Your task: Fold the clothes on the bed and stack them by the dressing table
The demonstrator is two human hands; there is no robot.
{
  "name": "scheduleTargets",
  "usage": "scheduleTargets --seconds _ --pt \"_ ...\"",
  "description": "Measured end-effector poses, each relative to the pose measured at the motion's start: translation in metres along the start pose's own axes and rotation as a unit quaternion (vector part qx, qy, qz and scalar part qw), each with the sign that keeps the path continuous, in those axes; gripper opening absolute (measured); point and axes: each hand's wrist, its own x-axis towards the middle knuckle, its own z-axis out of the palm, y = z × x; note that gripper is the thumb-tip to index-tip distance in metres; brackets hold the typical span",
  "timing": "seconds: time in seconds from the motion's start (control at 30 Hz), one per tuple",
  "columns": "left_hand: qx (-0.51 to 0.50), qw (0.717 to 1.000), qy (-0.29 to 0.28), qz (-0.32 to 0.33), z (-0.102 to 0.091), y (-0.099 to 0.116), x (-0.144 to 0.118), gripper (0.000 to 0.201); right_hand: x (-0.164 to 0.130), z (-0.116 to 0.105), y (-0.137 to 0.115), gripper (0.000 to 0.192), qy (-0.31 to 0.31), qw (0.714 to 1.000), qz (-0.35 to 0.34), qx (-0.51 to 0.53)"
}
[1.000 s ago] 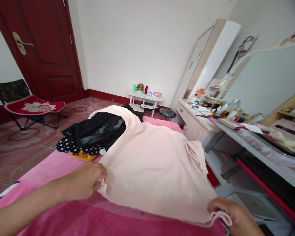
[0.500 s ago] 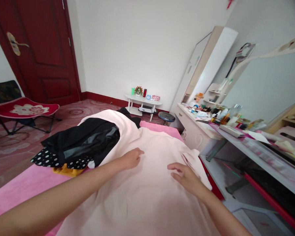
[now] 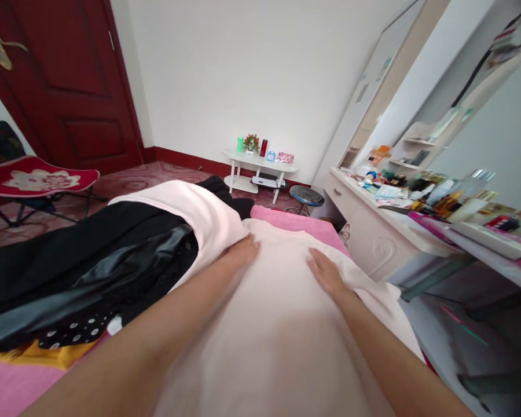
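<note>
Both hands have slid farther up the pale pink garment spread on the pink bed: left hand and right hand lie flat on it, fingers extended and holding nothing. Just left, partly under a fold of the garment, lies a black clothes pile. Bottles crowd the dresser worktop on the right; a small white table stands by the wall.

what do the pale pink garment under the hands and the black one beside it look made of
Pale pink garment: soft matte knit, probably cotton; it drapes without shine. Black garment: partly glossy, leather-like panel with bright highlights, likely faux leather; the rest looks matte cloth.
</note>
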Motion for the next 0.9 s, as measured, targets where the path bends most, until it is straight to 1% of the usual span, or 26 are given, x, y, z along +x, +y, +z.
scheduleTargets --seconds 0.07,0.13,0.23,0.3,0.37,0.47,0.5,0.57,0.6,0.67,0.73,0.77,0.83,0.9 --pt "0.011 1.0 0.011 -0.023 0.005 -0.008 0.004 0.053 0.004 0.001 0.027 0.057 -0.026 0.992 0.049 -0.116" --pt "0.028 0.999 0.016 -0.031 0.008 -0.014 0.004 0.06 0.005 0.001 0.045 0.058 -0.046 0.981 0.069 -0.176" --pt "0.062 0.998 0.01 -0.008 0.008 -0.022 0.003 0.067 0.003 0.002 0.051 0.058 -0.057 0.973 0.07 -0.212" --pt "0.081 0.997 0.007 0.012 0.005 -0.024 0.002 0.068 0.003 0.0 0.045 0.059 -0.062 0.967 0.085 -0.233" --pt "0.106 0.994 0.003 0.018 0.001 -0.019 0.001 0.066 0.007 -0.006 0.036 0.061 -0.088 0.957 0.11 -0.252" --pt "0.142 0.99 -0.019 0.01 -0.004 0.002 0.0 0.055 0.021 -0.02 0.016 0.062 -0.141 0.943 0.141 -0.267" --pt "0.147 0.989 -0.024 0.006 -0.005 0.012 -0.002 0.053 0.025 -0.024 0.007 0.063 -0.15 0.94 0.148 -0.27" --pt "0.146 0.989 -0.023 0.004 -0.004 0.029 -0.009 0.05 0.03 -0.025 -0.014 0.067 -0.14 0.94 0.145 -0.274" --pt "0.143 0.99 -0.021 0.008 -0.002 0.036 -0.015 0.052 0.028 -0.021 -0.024 0.068 -0.131 0.943 0.131 -0.276" --pt "0.136 0.99 -0.014 0.021 0.005 0.041 -0.029 0.058 0.018 -0.006 -0.042 0.066 -0.107 0.954 0.075 -0.27" --pt "0.129 0.991 0.0 0.029 0.014 0.039 -0.042 0.063 0.004 0.013 -0.051 0.062 -0.086 0.963 0.02 -0.254" --pt "0.125 0.992 0.01 0.03 0.017 0.036 -0.047 0.064 -0.003 0.021 -0.052 0.061 -0.077 0.966 0.004 -0.245" --pt "0.115 0.992 0.028 0.034 0.022 0.031 -0.052 0.064 -0.012 0.032 -0.051 0.062 -0.06 0.971 -0.004 -0.231" --pt "0.105 0.993 0.03 0.038 0.023 0.029 -0.053 0.064 -0.013 0.035 -0.049 0.061 -0.056 0.973 0.002 -0.223"
